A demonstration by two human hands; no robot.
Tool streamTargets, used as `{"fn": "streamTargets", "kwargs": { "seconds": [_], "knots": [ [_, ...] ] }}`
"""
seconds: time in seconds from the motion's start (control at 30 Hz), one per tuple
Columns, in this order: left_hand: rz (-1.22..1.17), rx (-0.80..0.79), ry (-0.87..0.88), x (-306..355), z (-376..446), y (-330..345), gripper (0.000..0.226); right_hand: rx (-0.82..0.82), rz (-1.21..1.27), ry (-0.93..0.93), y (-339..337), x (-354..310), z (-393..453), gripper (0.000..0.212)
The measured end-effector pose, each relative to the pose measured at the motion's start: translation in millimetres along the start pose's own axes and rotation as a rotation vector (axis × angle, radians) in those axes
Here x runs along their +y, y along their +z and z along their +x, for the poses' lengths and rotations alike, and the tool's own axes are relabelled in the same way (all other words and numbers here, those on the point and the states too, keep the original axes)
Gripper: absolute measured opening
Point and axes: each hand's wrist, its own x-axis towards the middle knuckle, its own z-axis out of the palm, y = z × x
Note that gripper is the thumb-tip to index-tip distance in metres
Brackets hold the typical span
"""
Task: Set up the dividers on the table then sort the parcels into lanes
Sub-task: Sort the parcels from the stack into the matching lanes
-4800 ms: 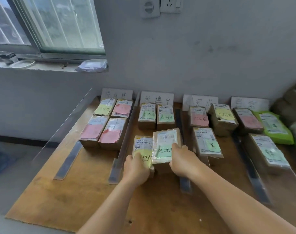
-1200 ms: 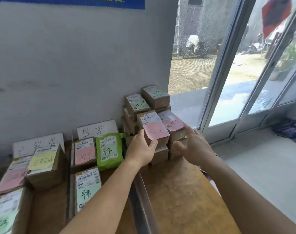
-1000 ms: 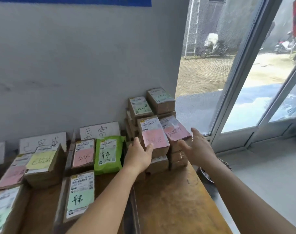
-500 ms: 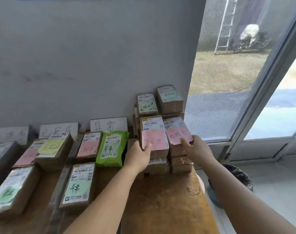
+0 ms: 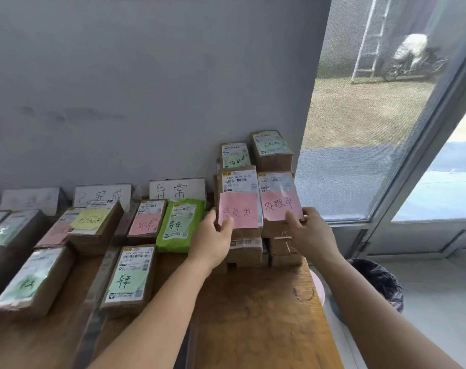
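1. Both bare forearms are extended forward and upward from the lower edge of the view, converging slightly toward the middle.
2. The left hand is held with its back toward the camera; the thumb is raised and laid against a pink-labelled parcel, the fingers being hidden behind that parcel's left side.
3. The right hand is likewise seen from the back; its thumb is pressed onto the near edge of a second pink-labelled parcel, the fingers being wrapped round its right side.
4. The wrists are kept roughly straight and well apart.
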Motion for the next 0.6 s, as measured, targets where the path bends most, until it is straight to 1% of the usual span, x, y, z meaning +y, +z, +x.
{"fn": "streamTargets", "kwargs": {
  "seconds": [0.13, 0.27, 0.4, 0.5, 0.6],
  "knots": [
    [-0.080, 0.029, 0.050, 3, -16, -14, 0.040, 0.010, 0.105, -0.053, -4, -8, -12, 0.029],
    [-0.143, 0.086, 0.056, 2, -33, -30, 0.053, 0.002, 0.250, -0.096, -4, -21, -26, 0.026],
    [-0.149, 0.163, 0.057, 0, -53, -49, 0.053, -0.011, 0.312, -0.137, 1, -34, -41, 0.025],
    [-0.149, 0.173, 0.055, -6, -65, -66, 0.047, -0.026, 0.334, -0.172, 8, -46, -54, 0.024],
    [-0.167, 0.186, 0.033, -16, -76, -85, 0.054, -0.062, 0.373, -0.188, 20, -61, -68, 0.023]
  ]
}}
